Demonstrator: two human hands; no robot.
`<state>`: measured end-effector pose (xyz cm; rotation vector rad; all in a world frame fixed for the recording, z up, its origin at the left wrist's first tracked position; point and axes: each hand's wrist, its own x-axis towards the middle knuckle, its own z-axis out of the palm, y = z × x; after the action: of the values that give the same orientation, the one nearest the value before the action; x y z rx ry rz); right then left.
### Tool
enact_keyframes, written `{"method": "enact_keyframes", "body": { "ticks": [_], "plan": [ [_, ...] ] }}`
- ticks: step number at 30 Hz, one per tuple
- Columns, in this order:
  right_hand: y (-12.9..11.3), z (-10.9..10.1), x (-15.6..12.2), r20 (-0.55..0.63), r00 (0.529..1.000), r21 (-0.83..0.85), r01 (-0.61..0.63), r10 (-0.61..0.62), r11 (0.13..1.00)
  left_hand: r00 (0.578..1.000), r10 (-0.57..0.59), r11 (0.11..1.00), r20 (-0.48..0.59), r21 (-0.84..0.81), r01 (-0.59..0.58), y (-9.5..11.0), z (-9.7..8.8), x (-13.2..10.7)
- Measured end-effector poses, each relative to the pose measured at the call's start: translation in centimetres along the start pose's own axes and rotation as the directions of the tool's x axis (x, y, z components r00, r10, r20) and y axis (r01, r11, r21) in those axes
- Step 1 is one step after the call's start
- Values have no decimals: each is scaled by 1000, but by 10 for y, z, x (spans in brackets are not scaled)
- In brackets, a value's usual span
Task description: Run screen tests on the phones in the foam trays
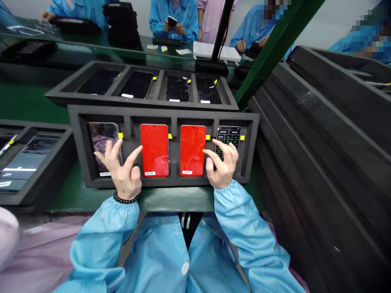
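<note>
A black foam tray lies before me with several smartphones in its compartments. My left hand hovers over the leftmost smartphone, whose screen is dark; its fingers are spread, and the index fingertip is at the left edge of a red-screened smartphone. My right hand partly covers the rightmost smartphone, which shows a dark grid with green marks. The right index finger reaches the right edge of the second red-screened smartphone. Neither hand holds anything. Yellow tabs stick out beside the phones.
Behind stands another foam tray with dark phones. A third tray is at the left, partly cut off. Stacked black trays rise at the right, beside a green post. Across the bench, several people sit or stand.
</note>
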<state>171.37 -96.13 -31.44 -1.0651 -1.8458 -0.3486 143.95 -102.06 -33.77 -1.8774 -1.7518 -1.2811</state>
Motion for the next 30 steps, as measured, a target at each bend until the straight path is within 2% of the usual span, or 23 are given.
{"method": "enact_keyframes", "body": {
  "ticks": [4, 7, 12, 17, 21, 23, 28, 30],
  "plan": [
    [-4, -6, -11, 61, 998, 19, 3, -4, 1000, 999, -37, 999, -7, 11, 37, 0, -5, -6],
    [-9, -14, -20, 137, 988, 85, 56, -68, 995, 995, -93, 994, 21, 53, 91, 0, -14, -15],
    [-20, -23, -34, 243, 938, 200, 203, -249, 958, 984, 15, 993, 180, 112, -36, 2, -35, -41],
    [-28, -25, -41, 266, 926, 204, 218, -268, 954, 954, -29, 994, 297, 106, -3, 9, -45, -64],
    [-28, -24, -40, 369, 892, 151, 220, -262, 964, 931, -30, 995, 365, 103, -8, 9, -41, -68],
    [-28, -23, -39, 395, 880, 135, 228, -263, 964, 934, -40, 994, 354, 105, 3, 10, -39, -68],
    [-28, -24, -41, 351, 908, 106, 203, -228, 973, 957, -46, 996, 286, 90, 21, 10, -39, -69],
    [-29, -24, -40, 362, 905, 116, 196, -225, 974, 958, -37, 996, 284, 86, 13, 10, -40, -69]
  ]
}}
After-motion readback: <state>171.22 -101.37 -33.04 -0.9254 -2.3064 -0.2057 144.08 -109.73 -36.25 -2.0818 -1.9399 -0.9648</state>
